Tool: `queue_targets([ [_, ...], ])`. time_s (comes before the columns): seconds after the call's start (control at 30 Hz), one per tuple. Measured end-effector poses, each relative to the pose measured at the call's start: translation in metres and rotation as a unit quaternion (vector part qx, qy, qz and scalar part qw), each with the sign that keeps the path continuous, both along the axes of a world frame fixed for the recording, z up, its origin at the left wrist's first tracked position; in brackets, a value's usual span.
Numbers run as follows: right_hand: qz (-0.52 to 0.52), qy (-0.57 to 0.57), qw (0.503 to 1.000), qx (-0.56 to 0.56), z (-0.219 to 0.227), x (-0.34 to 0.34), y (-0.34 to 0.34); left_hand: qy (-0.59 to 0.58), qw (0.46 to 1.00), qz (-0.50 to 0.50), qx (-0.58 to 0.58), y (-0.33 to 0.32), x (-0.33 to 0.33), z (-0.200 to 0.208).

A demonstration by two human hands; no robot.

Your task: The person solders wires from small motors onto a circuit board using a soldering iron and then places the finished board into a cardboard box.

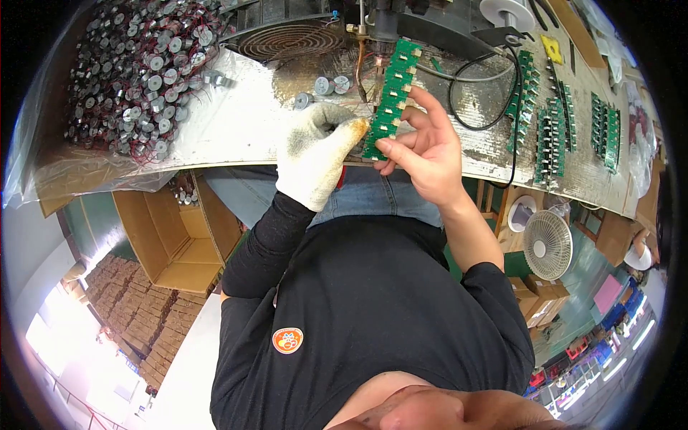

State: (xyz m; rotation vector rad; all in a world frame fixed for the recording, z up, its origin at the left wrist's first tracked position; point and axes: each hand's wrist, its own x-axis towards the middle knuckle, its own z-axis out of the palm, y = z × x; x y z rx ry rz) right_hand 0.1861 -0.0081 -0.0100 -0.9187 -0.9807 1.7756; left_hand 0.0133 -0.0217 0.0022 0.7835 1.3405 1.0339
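A long green circuit board strip (394, 97) with small pale connectors along it is held tilted over the near edge of the workbench. My bare right hand (428, 150) grips its right edge between thumb and fingers, near the lower end. On the other side, my left hand (315, 147), in a whitish glove with stained fingertips, is closed in a pinch at the board's lower left edge. Whether a small part or wire is also in that pinch is hidden. Just beyond the glove lie several small round grey motors (325, 86). The board's upper end is close to a bench-mounted tool (380, 61).
A large pile of motors with red wires (143, 79) fills the left of the workbench (244, 136). At right lie more green boards (550, 140) and a looped black cable (451, 100). A fan grille (290, 43) stands behind. Below are an open cardboard box (168, 244) and a white fan (547, 245).
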Motion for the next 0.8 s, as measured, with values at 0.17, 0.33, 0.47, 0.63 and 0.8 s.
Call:
queue_targets([
  [0.17,0.001,-0.01,1.0,-0.017,-0.005,0.0,-0.002,0.007,1.0,0.006,0.017,0.001,0.001,-0.007],
  [0.33,0.006,-0.011,1.0,-0.016,-0.005,-0.001,-0.003,-0.039,0.999,0.012,-0.011,-0.002,-0.003,-0.009],
  [0.47,-0.006,-0.008,1.0,-0.024,-0.005,-0.001,-0.002,0.123,0.989,0.061,0.048,-0.011,-0.014,-0.001],
  [0.63,-0.011,-0.006,1.0,-0.027,-0.008,0.001,0.0,0.544,0.803,0.168,0.175,0.0,-0.074,-0.021],
  [0.8,-0.009,-0.014,1.0,-0.006,-0.008,0.001,0.0,0.684,0.716,0.104,0.09,0.03,-0.099,-0.01],
])
